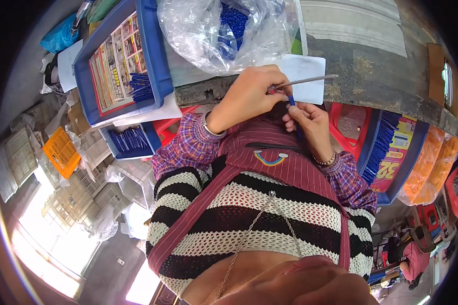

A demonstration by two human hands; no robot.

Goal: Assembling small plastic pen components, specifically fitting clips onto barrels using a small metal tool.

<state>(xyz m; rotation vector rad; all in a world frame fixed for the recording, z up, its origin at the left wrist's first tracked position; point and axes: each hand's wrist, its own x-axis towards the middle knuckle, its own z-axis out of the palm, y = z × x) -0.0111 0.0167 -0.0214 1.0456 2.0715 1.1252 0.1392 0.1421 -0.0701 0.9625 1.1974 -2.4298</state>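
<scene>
bag (pixel 188 30) beyond hands (pixel 247 94), tray (pixel 161 51) left

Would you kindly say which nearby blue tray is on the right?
The blue tray past the right hand, with a pink print; the large tray and small tray are at left.

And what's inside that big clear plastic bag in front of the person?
Inside the clear plastic bag there's a heap of small blue pieces. Crumpled, shiny plastic hides the rest, so how deep the heap goes can't be seen.

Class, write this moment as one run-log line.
left hand: holds metal rod; right hand: holds slim blue piece; ahead: clear plastic bag, blue pieces inside
</scene>
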